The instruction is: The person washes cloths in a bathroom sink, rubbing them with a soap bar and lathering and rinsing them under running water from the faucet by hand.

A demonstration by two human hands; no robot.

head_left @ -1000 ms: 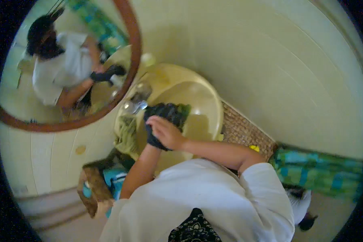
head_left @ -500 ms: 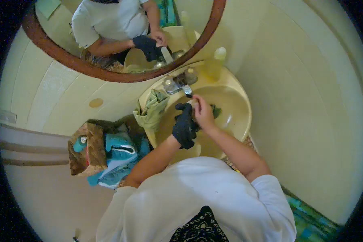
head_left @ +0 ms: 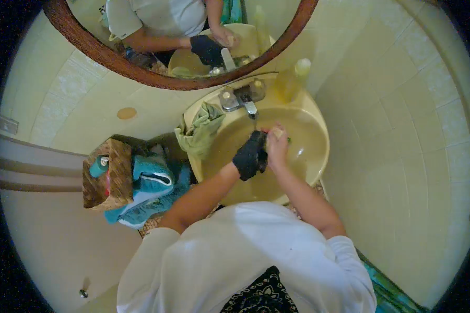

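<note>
My left hand [head_left: 251,155], in a black glove, is over the basin of the yellow sink [head_left: 316,156], below the tap [head_left: 250,108]. Its fingers are curled, and what they hold is hidden. Bare and closed round a small pale piece [head_left: 278,134], my right hand [head_left: 277,148] touches the gloved one on its right side. Just past its fingers shows a small green bit, too small to identify. A thin stream seems to fall from the tap toward the hands.
A crumpled green cloth [head_left: 199,130] lies on the sink's left rim. A yellowish bottle [head_left: 296,81] stands at the back right. Left of the sink are a woven basket [head_left: 121,175] and blue towels [head_left: 154,182]. A round mirror [head_left: 156,78] hangs above.
The view has swung, bringing the sink toward the centre. My right hand has left the gloved wrist, where its fingers were extended, and is now closed beside the glove with a pale piece.
</note>
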